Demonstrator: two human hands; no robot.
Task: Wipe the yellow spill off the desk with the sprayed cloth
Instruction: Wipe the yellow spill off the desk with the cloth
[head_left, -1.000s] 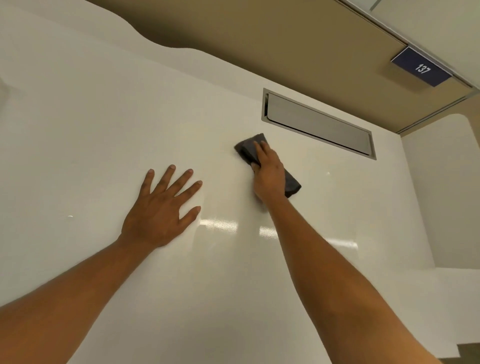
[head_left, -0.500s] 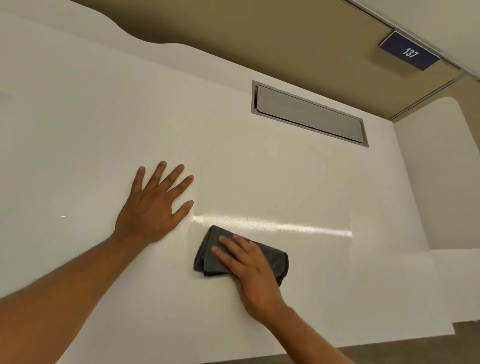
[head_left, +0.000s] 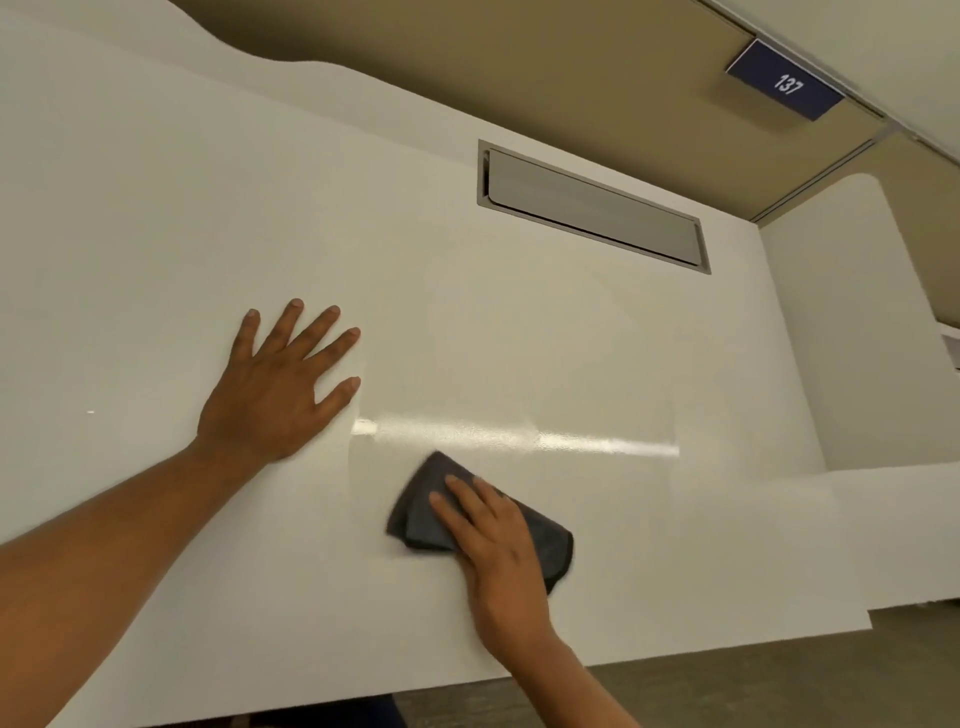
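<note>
tan partition (head_left: 519, 67) | blue sign (head_left: 785, 82) "137" | grey cable hatch (head_left: 592, 208) | dark floor (head_left: 779, 675)

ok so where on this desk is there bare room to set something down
Bare: the wide stretch between the left hand and the metal flap, and the desk beyond and left of that hand. Taken: the front middle, where the right hand presses the cloth.

Our left hand (head_left: 275, 395) lies flat on the white laminate desk (head_left: 156, 218), left of our right hand (head_left: 493, 540), which presses the folded dark-grey cloth (head_left: 421, 519) near the front edge; the rectangular metal cable hatch (head_left: 592, 208) sits behind.
</note>
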